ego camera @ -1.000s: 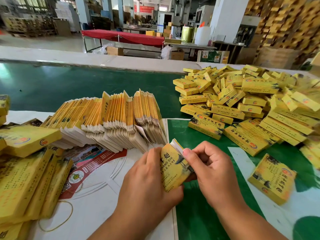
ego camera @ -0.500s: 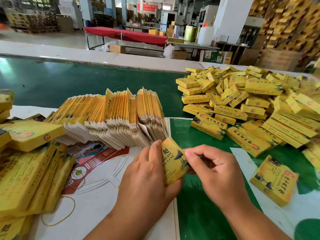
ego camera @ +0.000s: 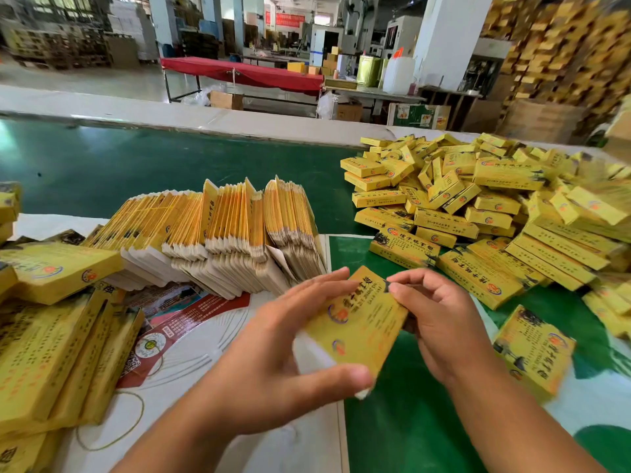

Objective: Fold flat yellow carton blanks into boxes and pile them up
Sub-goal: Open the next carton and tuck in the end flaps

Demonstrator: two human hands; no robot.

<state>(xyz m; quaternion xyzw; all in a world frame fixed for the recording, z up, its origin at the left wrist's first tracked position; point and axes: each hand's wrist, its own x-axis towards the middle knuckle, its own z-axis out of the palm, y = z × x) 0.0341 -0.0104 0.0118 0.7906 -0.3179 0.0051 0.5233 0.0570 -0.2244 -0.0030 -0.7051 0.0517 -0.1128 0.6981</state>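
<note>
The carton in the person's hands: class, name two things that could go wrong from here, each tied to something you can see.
1. The left hand holds the carton only by its edges while the right hand pinches the far end; it might slip or crease.
2. The blanks lean on edge close by; a knock could topple them.

held carton [ego camera: 358, 322]: Chinese characters, blurred, unreadable | red banner [ego camera: 290, 19]: lettering too small to read

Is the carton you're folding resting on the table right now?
No, the carton is held above the table, pinched between the left hand and the right hand.
</note>
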